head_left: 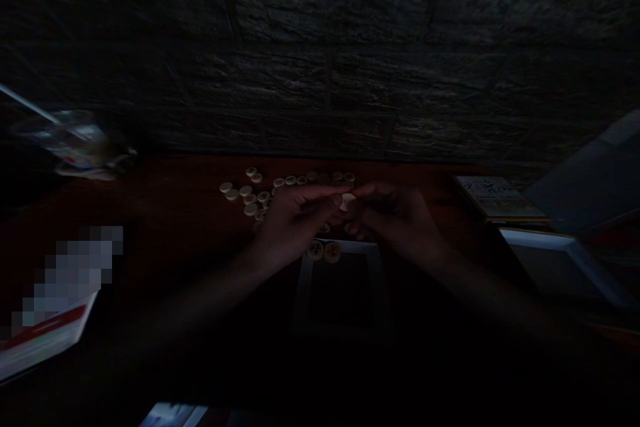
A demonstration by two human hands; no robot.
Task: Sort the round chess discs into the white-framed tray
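Note:
Both hands meet over the pile at the middle of the dim table. Between the fingertips of my left hand (297,217) and my right hand (395,217) is a pale round xiangqi piece (347,201), pinched from both sides. Several more xiangqi pieces (264,197) lie loose on the wooden table behind and left of the hands, some partly hidden by them. Below the hands is a shallow open box (373,280) with a pale rim. Two pieces, one with a dark character (315,250) and one with a red character (333,252), sit side by side at its far edge.
A rough stone wall (325,80) rises behind the table. At left stands a clear cup (83,140) with a straw. On the right are a flat box with writing (495,197) and a pale-rimmed tray (545,240). A red-and-white printed item (55,330) is at lower left.

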